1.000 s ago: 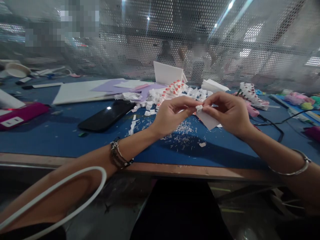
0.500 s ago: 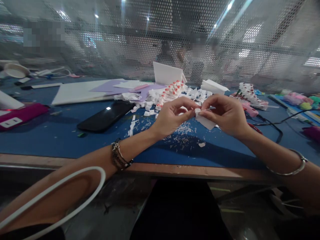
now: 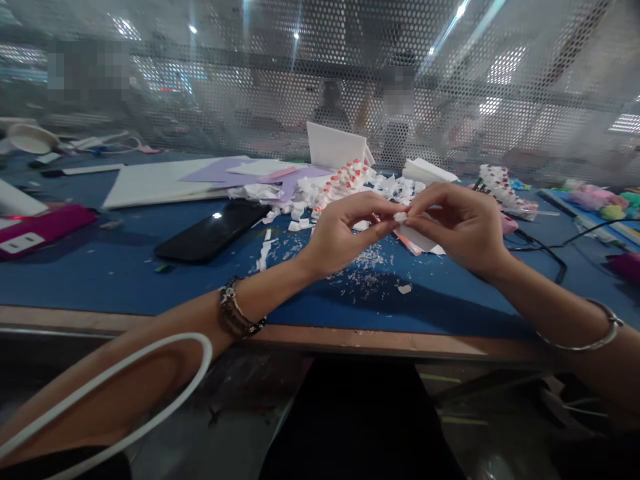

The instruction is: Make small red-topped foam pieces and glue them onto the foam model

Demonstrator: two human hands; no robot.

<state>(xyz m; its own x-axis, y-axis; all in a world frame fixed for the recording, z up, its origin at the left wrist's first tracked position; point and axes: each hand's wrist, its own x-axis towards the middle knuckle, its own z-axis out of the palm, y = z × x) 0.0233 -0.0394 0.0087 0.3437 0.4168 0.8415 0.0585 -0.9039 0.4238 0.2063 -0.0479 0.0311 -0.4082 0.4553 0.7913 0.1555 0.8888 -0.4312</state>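
Note:
In front of my chest, just above the blue table, my left hand (image 3: 350, 230) pinches a small white crumpled paper piece (image 3: 401, 217) between thumb and fingertips. My right hand (image 3: 457, 223) meets it from the other side, its thumb and forefinger closed on the same paper. Below the right fingers shows a flat white paper (image 3: 423, 241); I cannot tell whether it joins the pinched piece. Behind the hands stand white paper shapes with red tips (image 3: 347, 177), among loose white paper scraps (image 3: 300, 200). Fine white bits (image 3: 367, 273) lie scattered beneath.
A black phone (image 3: 213, 233) lies left of my hands. Beyond it are white and lilac sheets (image 3: 215, 170). A magenta pouch (image 3: 47, 230) is at far left. Black cable (image 3: 555, 250) and colourful fluffy pieces (image 3: 595, 198) are at right. A perforated metal screen (image 3: 280, 87) closes off the back.
My right hand has shifted slightly right and up. The paper at the fingertips now looks more bunched, and both hands still pinch it.

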